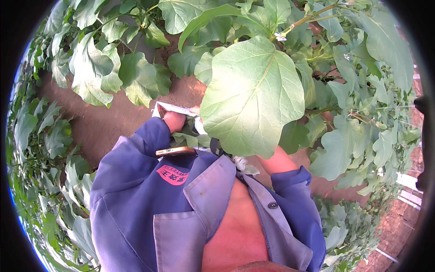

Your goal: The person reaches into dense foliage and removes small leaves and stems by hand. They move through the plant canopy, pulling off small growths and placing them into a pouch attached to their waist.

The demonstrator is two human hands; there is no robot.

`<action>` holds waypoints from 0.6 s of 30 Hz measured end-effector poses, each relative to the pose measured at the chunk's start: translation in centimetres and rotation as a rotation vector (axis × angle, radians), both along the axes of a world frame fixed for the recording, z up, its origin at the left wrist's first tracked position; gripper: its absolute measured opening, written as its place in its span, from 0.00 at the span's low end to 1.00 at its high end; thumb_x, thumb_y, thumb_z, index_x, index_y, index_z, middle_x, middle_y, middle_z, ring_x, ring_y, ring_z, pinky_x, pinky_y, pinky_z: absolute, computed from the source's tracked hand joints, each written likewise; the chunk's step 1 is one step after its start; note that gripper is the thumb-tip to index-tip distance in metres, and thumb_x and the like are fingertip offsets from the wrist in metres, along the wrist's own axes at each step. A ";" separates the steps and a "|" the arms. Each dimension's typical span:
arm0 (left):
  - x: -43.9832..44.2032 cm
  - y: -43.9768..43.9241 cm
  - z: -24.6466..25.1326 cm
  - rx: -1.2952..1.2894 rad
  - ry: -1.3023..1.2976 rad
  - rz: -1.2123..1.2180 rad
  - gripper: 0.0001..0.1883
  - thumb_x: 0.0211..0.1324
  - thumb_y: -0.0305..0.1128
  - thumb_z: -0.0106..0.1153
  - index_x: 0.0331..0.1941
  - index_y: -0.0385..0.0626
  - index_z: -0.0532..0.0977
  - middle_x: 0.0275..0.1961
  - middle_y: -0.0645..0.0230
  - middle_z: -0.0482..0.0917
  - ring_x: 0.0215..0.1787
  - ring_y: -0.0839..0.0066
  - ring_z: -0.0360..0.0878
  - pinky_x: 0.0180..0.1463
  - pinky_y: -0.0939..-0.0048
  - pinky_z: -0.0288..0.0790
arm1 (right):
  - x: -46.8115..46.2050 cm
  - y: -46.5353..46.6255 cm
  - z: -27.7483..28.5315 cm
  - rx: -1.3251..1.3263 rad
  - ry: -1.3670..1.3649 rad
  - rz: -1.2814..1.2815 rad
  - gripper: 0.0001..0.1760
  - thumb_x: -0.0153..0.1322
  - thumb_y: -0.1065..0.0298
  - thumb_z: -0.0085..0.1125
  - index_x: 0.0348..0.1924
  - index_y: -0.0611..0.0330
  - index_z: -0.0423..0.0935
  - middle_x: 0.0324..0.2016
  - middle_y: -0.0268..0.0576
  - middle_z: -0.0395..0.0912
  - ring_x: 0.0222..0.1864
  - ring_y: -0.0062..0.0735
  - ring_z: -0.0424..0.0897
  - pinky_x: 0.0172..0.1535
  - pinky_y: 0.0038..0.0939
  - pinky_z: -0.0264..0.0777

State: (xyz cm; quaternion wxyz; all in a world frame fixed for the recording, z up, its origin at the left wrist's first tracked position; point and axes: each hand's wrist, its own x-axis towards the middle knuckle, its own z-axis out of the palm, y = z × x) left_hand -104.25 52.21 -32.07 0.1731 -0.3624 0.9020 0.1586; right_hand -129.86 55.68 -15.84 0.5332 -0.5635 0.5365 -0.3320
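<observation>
My left hand [175,121] reaches into or behind a white, folded-edged packet or bag [170,106], its fingers out of sight. At the packet's far edge, fingertips, apparently of my right hand [195,109], show beside a large eggplant leaf [255,91]. That leaf covers most of my right hand; the bare right forearm [278,161] emerges below it. A smaller white thing [199,125] lies between the packet and the leaf, partly hidden. Green leaves [185,139] sit just below my hands.
Eggplant plants with pale purple flowers [280,36] crowd the front and right. Leafy plants [57,132] line the left, beside bare brown soil [95,119]. A phone [176,151] sticks out from the chest of my blue jacket [136,204]. White strips [407,188] lie at the far right.
</observation>
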 end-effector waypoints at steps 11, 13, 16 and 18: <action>-1.0 -19.3 8.2 0.594 0.051 -0.264 0.14 0.58 0.34 0.58 0.41 0.35 0.83 0.34 0.54 0.87 0.37 0.58 0.86 0.44 0.60 0.79 | -1.7 -14.4 2.9 -0.565 0.489 -0.380 0.22 0.74 0.78 0.56 0.62 0.56 0.77 0.48 0.47 0.84 0.44 0.50 0.86 0.47 0.39 0.79; -1.7 -23.4 12.1 1.088 0.188 0.246 0.14 0.61 0.32 0.59 0.47 0.41 0.84 0.35 0.60 0.88 0.33 0.70 0.87 0.35 0.66 0.79 | -3.0 -16.8 3.5 -0.498 0.644 -0.353 0.24 0.73 0.76 0.57 0.64 0.58 0.75 0.52 0.50 0.82 0.50 0.55 0.83 0.52 0.41 0.78; -5.2 -28.4 11.9 0.882 0.545 0.247 0.13 0.63 0.29 0.60 0.50 0.39 0.81 0.36 0.63 0.87 0.32 0.73 0.84 0.37 0.69 0.77 | -4.5 -21.1 3.3 -0.655 0.760 -0.378 0.28 0.72 0.76 0.56 0.67 0.61 0.71 0.52 0.55 0.80 0.49 0.62 0.80 0.50 0.48 0.77; -8.0 -30.6 8.8 0.907 0.633 0.337 0.15 0.62 0.33 0.62 0.50 0.40 0.81 0.41 0.63 0.87 0.38 0.74 0.83 0.43 0.67 0.76 | -5.6 -22.5 2.5 -0.707 0.710 -0.516 0.32 0.72 0.76 0.55 0.71 0.62 0.65 0.58 0.57 0.75 0.53 0.62 0.79 0.51 0.49 0.77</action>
